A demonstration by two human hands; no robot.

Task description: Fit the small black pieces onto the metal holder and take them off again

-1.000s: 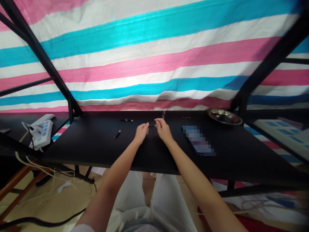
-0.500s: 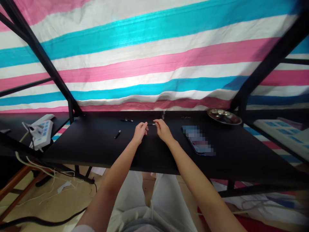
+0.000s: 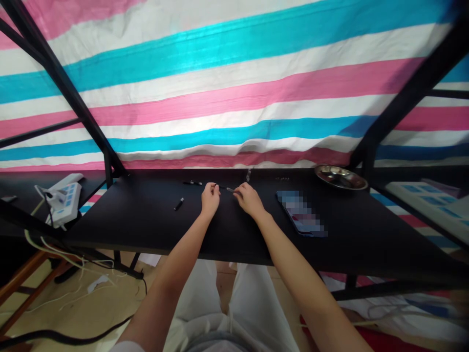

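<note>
Both my hands are over the middle of the black table [image 3: 154, 220]. My left hand [image 3: 210, 197] is closed in a pinch on one end of a thin dark pen-like part [image 3: 226, 188]. My right hand [image 3: 247, 197] is closed in a pinch at the part's other end. A small black cap-like piece [image 3: 178, 204] lies to the left of my left hand. Another thin black pen part [image 3: 192, 183] lies farther back on the table.
A phone [image 3: 301, 214] lies to the right of my right hand. A metal dish [image 3: 340, 177] stands at the back right. Small bits [image 3: 282, 178] lie near the far edge. A white power strip [image 3: 65, 198] with cables sits at the left. Black frame posts flank the table.
Both hands have dropped slightly toward the table and drawn a little apart, and the thin part between them now tilts down to the right.
</note>
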